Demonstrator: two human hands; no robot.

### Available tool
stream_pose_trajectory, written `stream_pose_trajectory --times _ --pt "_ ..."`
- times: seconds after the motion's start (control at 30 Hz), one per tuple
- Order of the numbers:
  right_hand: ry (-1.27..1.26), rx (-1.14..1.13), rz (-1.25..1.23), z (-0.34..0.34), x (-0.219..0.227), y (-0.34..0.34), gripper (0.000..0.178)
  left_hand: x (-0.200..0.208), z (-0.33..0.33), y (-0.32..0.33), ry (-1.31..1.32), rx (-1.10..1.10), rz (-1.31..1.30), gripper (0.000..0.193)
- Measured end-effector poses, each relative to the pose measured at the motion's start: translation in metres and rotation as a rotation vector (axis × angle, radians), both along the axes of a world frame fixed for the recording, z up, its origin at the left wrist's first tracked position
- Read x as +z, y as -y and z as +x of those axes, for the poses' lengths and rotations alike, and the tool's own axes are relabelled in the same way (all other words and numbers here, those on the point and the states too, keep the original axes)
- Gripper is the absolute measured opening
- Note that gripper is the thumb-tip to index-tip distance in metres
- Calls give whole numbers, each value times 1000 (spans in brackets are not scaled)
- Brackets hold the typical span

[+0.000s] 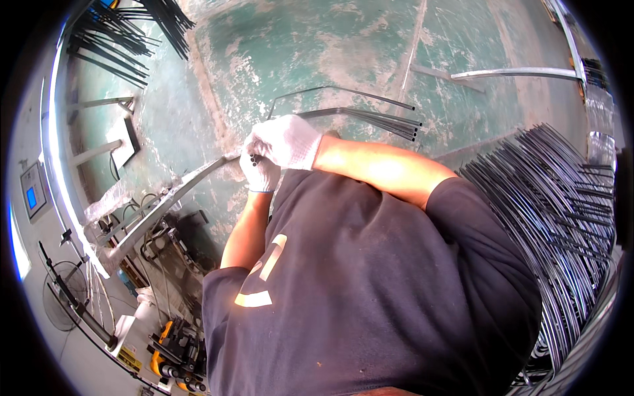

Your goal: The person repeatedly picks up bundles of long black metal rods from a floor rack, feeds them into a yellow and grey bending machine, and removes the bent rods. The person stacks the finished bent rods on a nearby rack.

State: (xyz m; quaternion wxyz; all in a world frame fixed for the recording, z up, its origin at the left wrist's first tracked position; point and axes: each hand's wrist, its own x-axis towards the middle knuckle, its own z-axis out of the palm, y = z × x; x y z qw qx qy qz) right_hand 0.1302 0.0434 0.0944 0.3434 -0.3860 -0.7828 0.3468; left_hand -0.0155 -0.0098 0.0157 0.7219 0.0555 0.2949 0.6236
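Observation:
Both hands wear white knit gloves and are close together in front of my chest. My left hand (262, 175) is closed around a few dark metal tubes, whose round open ends (254, 159) poke out of the grip. Just above it, my right hand (285, 141) is closed too, its fingers curled over toward the left hand. From behind the right glove a bundle of bent dark tubes (370, 119) runs off to the right. One thinner-looking bent tube (360, 92) stands apart above the bundle. The gloves hide where the tubes join the grip.
A large stack of dark tubes (548, 231) fills the right side. More tubes (119, 46) lie at the far left. A metal rail (168, 198) slants close to my left hand. Yellow-and-black machinery (175, 353) stands at lower left, and a metal bar (515, 74) juts in at far right.

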Motion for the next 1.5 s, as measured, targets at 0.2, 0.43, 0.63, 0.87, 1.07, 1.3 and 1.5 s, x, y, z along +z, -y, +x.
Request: stream_pose_trajectory --times 0.2,0.43,0.63,0.87,1.07,1.3,1.5 --pt "432 -44 -190 57 60 -15 44 -18 2 -5 -1247 86 169 22" --pt "1329 -52 -671 225 37 -53 32 -7 13 -17 -1605 82 245 22" --pt "1346 -30 -547 220 40 -51 27 -3 15 -17 -1733 50 267 21" --pt "1371 215 -461 218 57 -54 25 -27 6 -7 -1532 122 210 24" --pt "1315 198 -479 226 52 -48 26 -18 18 -9 -1388 88 121 22" --pt "1229 223 -577 228 48 -41 31 -11 11 -20 -1675 40 209 15" --pt "710 -130 -894 267 73 -13 37 -9 9 -25 -1688 41 195 12"
